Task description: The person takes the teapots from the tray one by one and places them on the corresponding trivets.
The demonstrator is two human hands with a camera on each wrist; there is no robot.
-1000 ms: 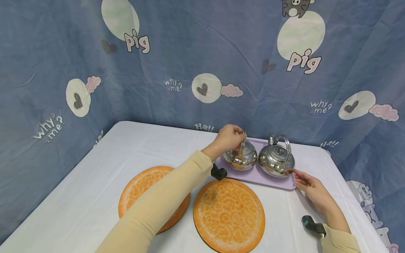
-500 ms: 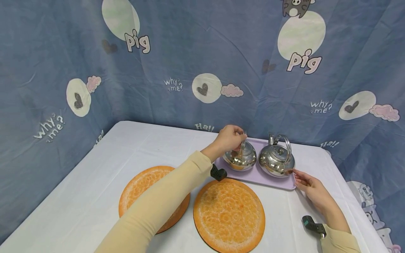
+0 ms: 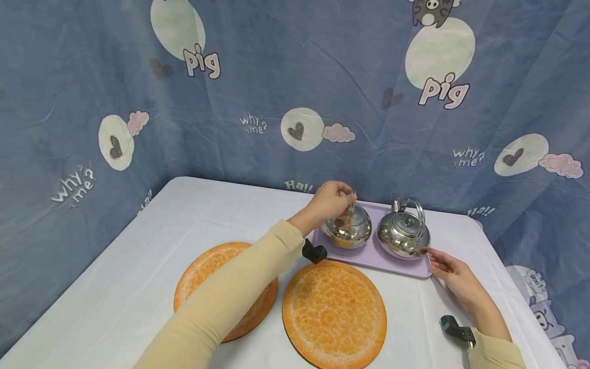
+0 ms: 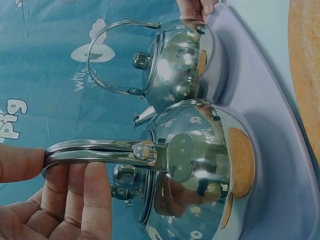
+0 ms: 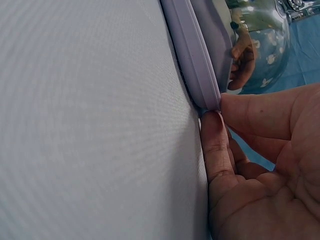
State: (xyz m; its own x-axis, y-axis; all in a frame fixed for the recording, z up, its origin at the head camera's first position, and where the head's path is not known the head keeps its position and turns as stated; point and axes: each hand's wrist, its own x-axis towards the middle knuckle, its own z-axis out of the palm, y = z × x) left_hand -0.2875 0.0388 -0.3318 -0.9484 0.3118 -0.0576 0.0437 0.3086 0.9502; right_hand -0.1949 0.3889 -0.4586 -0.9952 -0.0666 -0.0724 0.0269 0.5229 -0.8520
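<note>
Left hand: the thumb and fingers of the left hand (image 3: 329, 201) are clamped on the arched handle (image 4: 100, 151) of the near kettle.
Right hand: the right hand (image 3: 454, 277) pinches the corner of the lilac tray (image 5: 192, 65) between thumb and finger.
Near kettle: this steel kettle (image 3: 361, 229) is at the left part of the tray; I cannot tell if its base touches it.
Other kettle: the second kettle (image 3: 400, 238) stands upright on the tray, near the first one, its handle raised.
Orange discs: one round disc (image 3: 334, 312) lies just before the tray; another (image 3: 207, 269) is partly covered by the left sleeve (image 3: 235, 292).
Surroundings: white cloth (image 3: 138, 256) below, blue printed curtain (image 3: 258, 66) behind.
</note>
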